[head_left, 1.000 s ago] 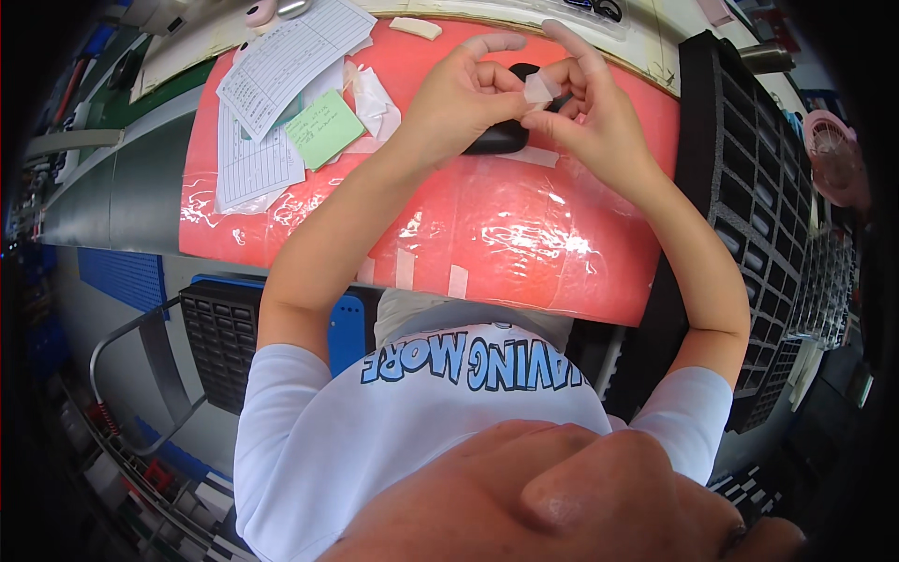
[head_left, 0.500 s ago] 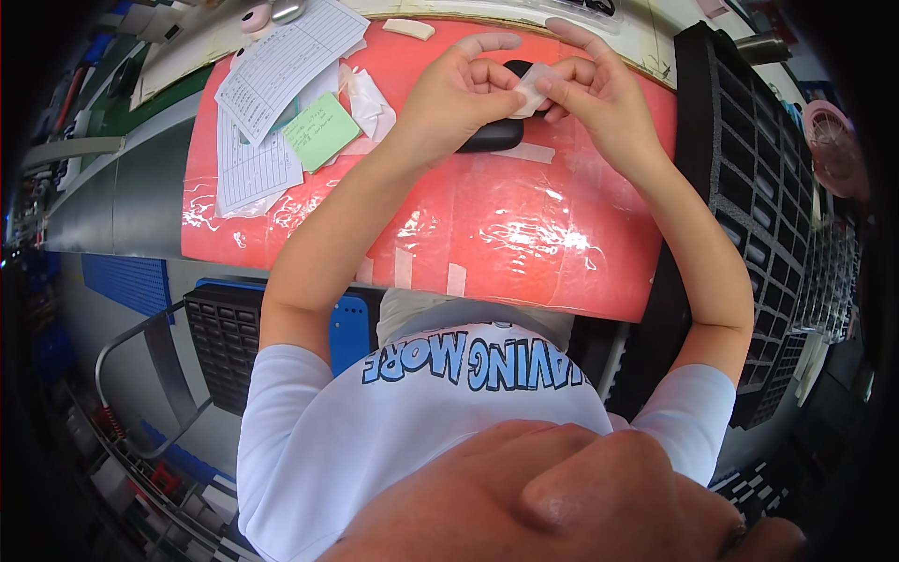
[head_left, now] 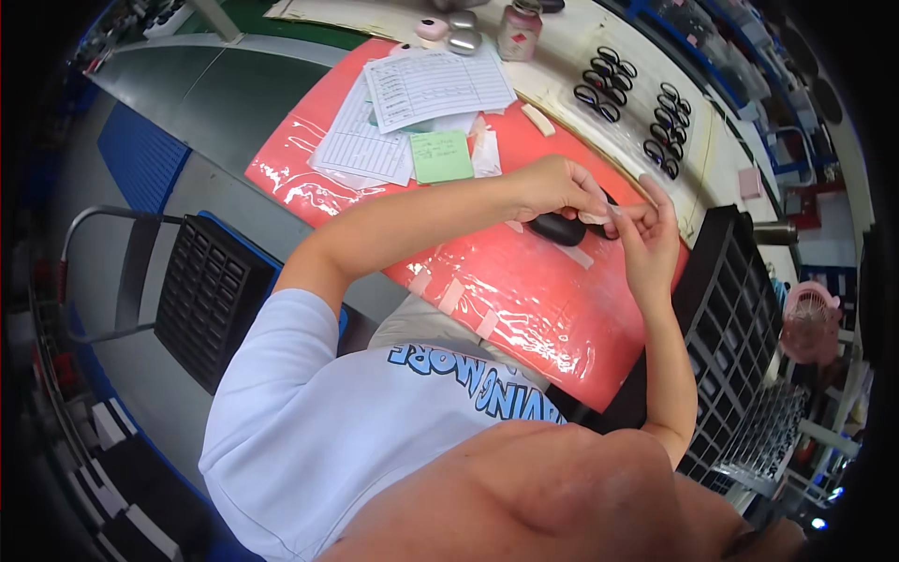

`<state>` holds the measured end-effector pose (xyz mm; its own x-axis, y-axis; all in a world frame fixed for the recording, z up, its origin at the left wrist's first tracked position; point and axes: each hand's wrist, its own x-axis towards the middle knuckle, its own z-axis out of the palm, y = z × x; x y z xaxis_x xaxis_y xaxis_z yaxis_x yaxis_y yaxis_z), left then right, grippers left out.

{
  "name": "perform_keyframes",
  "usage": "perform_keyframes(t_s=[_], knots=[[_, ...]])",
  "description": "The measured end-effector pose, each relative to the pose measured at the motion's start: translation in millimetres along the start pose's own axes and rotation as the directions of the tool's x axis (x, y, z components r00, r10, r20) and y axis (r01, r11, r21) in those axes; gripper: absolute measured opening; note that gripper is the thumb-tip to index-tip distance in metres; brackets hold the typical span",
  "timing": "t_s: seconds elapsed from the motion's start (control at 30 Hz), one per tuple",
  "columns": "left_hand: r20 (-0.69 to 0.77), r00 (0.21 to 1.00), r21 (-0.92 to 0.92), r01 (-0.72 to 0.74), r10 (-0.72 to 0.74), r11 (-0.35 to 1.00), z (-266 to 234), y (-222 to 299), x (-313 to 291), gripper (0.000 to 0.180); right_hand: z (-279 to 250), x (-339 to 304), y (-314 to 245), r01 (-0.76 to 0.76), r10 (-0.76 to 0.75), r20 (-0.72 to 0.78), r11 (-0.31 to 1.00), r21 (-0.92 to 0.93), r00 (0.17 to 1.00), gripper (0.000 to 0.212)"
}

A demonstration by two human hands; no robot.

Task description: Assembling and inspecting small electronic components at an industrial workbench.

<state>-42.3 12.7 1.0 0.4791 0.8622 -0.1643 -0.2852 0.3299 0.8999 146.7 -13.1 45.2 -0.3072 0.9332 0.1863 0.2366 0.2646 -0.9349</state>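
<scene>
Over the red mat point(head_left: 328, 201), my left hand point(head_left: 560, 187) and my right hand point(head_left: 653, 245) meet at the fingertips. Both are closed in a pinch on a small, thin whitish piece point(head_left: 594, 218), which looks like cloth or tissue. My fingers partly cover it. Just below my left fingers a smooth, rounded black object point(head_left: 556, 230) lies on the mat. More black shows behind the whitish piece, between my hands; I cannot tell whether it is part of the same object.
Printed sheets point(head_left: 440, 86) and a green note point(head_left: 442, 156) lie left of my hands. Beyond sit a small off-white block point(head_left: 537, 119), a pink jar point(head_left: 520, 33) and several black looped items point(head_left: 604, 84). A black compartment tray point(head_left: 726, 328) borders the mat's right side; a pink fan point(head_left: 811, 323) stands past it.
The view has turned, so the mat and papers appear rotated and the far bench shows more. My hands still pinch the whitish piece, now with my right hand lower beside it.
</scene>
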Motion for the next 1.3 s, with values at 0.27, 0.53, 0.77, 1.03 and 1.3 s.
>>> perform_keyframes(t_s=[0.27, 0.53, 0.77, 1.03, 1.3], knots=[[0.042, 0.999, -0.038, -0.033, 0.034, 0.999, -51.3, 4.2, -1.4, 0.007, 31.0, 44.3, -27.7, -0.040, 0.092, 0.144, 0.942, -0.333, 0.985, 0.056], [-0.059, 0.992, -0.022, -0.110, 0.108, 0.994, -101.6, -13.6, -9.7, 0.008, 133.9, 192.2, -80.7, 0.567, -0.350, 0.447, 0.538, -0.624, 0.824, 0.043], [-0.031, 0.994, -0.019, -0.101, 0.100, 0.995, -98.7, 3.4, -17.9, 0.009, 272.1, 370.8, -80.8, 0.335, 0.196, 0.367, 0.181, -0.925, 0.909, 0.029], [-0.094, 0.983, 0.186, -0.136, 0.156, 0.973, -102.2, 44.1, -29.1, 0.015, 268.8, 492.5, 49.4, 0.459, 0.097, 0.465, 0.079, -0.885, 0.880, 0.030], [-0.102, 0.988, 0.270, -0.082, 0.113, 0.959, -112.2, 31.3, -19.3, 0.016, 248.8, 468.7, 14.8, 0.607, -0.039, 0.679, 0.487, -0.628, 0.733, 0.025]])
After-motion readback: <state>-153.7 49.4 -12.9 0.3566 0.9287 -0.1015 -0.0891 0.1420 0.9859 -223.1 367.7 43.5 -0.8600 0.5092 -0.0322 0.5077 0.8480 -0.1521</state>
